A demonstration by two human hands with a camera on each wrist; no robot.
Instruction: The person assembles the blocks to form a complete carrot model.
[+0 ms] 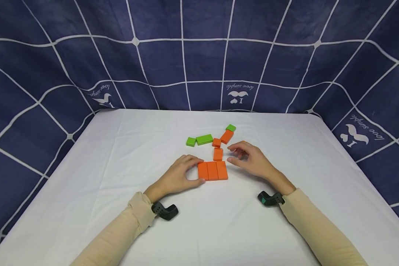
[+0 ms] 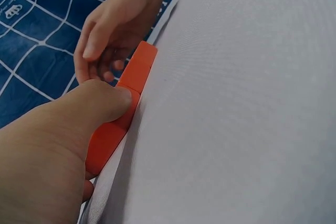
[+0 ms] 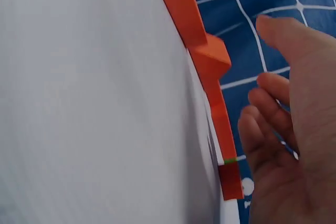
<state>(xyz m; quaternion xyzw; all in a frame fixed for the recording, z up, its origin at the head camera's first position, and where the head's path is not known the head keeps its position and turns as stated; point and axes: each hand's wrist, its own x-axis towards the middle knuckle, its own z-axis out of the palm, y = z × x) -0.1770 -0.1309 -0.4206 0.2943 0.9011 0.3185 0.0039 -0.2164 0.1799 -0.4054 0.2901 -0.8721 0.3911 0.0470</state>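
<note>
Three orange rectangular blocks (image 1: 212,170) lie edge to edge on a white tablecloth (image 1: 199,232), braced at one end by a person's left hand (image 1: 175,176). Thumb and forefinger curve round the near and far ends of the leftmost orange block (image 1: 203,171) in a narrow grip; the left wrist view shows the thumb along the row's near side. The right hand (image 1: 255,161) hovers off the row's opposite end, apart from the blocks and holding none of them, its fingers loosely bent with a moderate gap between thumb and forefinger.

Just behind the row sits a lone orange block (image 1: 218,154); whether the two touch cannot be told. Past it lie a small orange block (image 1: 217,142) and, angled away to the right, a slanted orange block (image 1: 227,136) with a small green block (image 1: 231,128) at its far end. To the left are a long green block (image 1: 204,139) and a square green block (image 1: 191,142). A sliver of something yellow (image 1: 244,142) peeks out behind the right hand, too hidden to name. A navy curtain (image 1: 203,61) hangs behind the table.

The step in hand looks to be squaring up the orange row. The next move, on that reading, calls for the left hand to hold the row steady while the right pinches the lone orange block lightly by its sides, without nudging the three.
</note>
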